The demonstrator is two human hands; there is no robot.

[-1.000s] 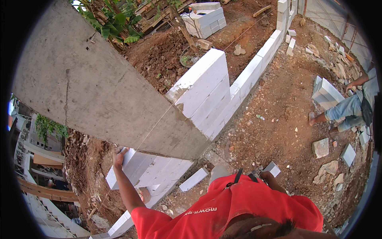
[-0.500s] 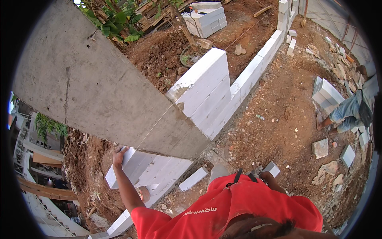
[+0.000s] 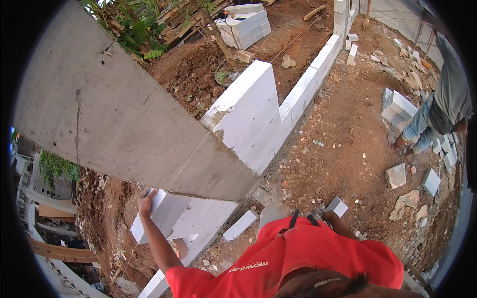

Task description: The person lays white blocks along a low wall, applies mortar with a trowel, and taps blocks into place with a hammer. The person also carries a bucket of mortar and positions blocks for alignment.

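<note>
My left hand (image 3: 147,202) is closed over the upper edge of a white block (image 3: 154,218) at the free end of a low block wall, beside the grey concrete column (image 3: 139,126). A taut string (image 3: 191,154) runs across the column's face to that block. At my right side, my right hand (image 3: 330,216) is beside a loose white block (image 3: 337,206). Its fingers are mostly hidden, so whether it grips that block is unclear. A broken reddish piece (image 3: 179,247) sits in a gap of the wall, under my left forearm.
Beyond the column, another white block wall (image 3: 253,111) runs to the far right. A loose block (image 3: 240,225) lies by the wall's foot. A person in jeans (image 3: 430,116) stands at right near stacked blocks (image 3: 397,107) and rubble. Rough soil (image 3: 107,213) lies left.
My view has shifted slightly, so more of the person at right shows. My left hand stays on the same block's edge. My right hand remains beside the loose block.
</note>
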